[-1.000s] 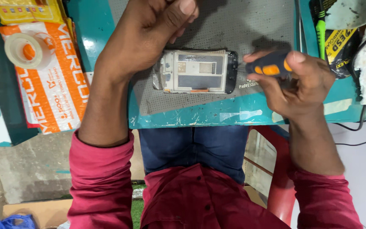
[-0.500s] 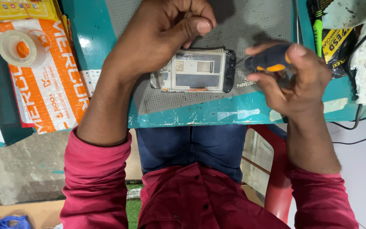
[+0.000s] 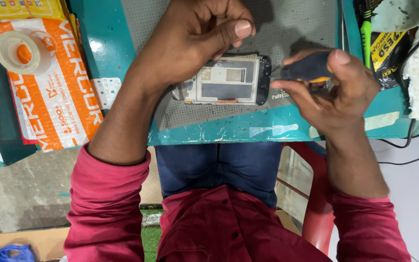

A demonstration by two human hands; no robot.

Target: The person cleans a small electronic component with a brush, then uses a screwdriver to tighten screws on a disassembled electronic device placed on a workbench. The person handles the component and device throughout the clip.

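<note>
- Directly below the left hand (image 3: 190, 41), an opened mobile phone (image 3: 226, 80) lies flat on the grey work mat (image 3: 297, 24), inner face up, with its metal shields exposed.
- Long axis of the phone: side to side across the view, parallel to the near edge of the teal bench (image 3: 219, 131). Its dark end points toward the right hand (image 3: 335, 92).
- Left hand: curled into a loose fist above the far-left part of the phone, thumb laid across the bent fingers. Whether the fingertips press the phone or pinch a small part cannot be told; they are hidden under the hand.
- Right hand: fingers and thumb clamped on the black-and-orange handle of a precision screwdriver (image 3: 309, 68). The handle lies roughly in line with the phone's long axis, and the thin shaft points toward the phone's dark end. The tip appears to be at or just beside that end; contact cannot be confirmed.
- Nearer hand: both are close to the phone; the left is above it, and the right stands just off its end, reaching it through the tool.
- Obstructions: nothing lies on the mat between the screwdriver tip and the phone.
- Beyond the right hand: a green-handled tool (image 3: 366, 34), a black-and-yellow packet (image 3: 386, 58) and black cables (image 3: 413, 140).
- Well apart from the left hand, past the wrist side: an orange-and-white pouch (image 3: 59, 106) with a roll of clear tape (image 3: 18, 51) resting on it.
</note>
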